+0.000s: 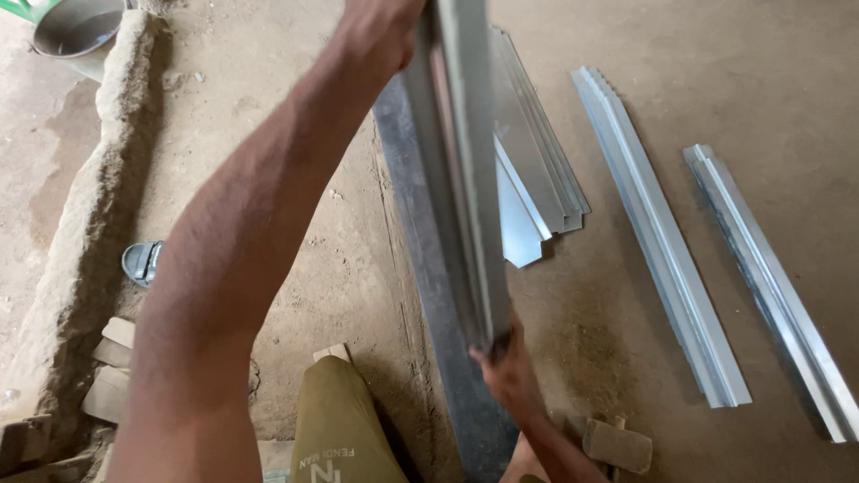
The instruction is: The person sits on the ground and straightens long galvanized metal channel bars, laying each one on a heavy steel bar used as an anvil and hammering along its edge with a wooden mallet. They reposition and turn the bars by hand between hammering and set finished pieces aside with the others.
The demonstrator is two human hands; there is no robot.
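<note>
We are holding one long metal strip (465, 170), thin folded sheet with a dull grey shine, and it is running from twelve o'clock at the top edge down to about six o'clock, just above a dark steel bar (428, 268). Our left hand (380, 36) is wrapping around the strip's upper part at twelve o'clock, fingers closed on its edge. Our right hand (508, 371) is gripping the lower end at six o'clock, fingers curled tight around it.

The dark bar is lying flat on the dirt floor (716, 54), which is looking sandy, brown and rough. At one o'clock a fanned stack of flat sheet pieces (537, 179) is resting just beside the bar; we are counting several layers but cannot tell exactly how many. At three o'clock two bundles of folded metal strips are lying well apart from each other: the nearer bundle (662, 241) and the farther bundle (778, 295), each smooth, bright and angled in profile.

At nine o'clock a rough concrete kerb (89, 197) is running along the floor, with one round metal bowl (76, 25) at eleven o'clock. One wooden block (617, 444) is sitting at five o'clock, and stacked wood scraps (112, 367) are lying at eight o'clock. Our olive-clad knee (344, 420) is showing at six o'clock.
</note>
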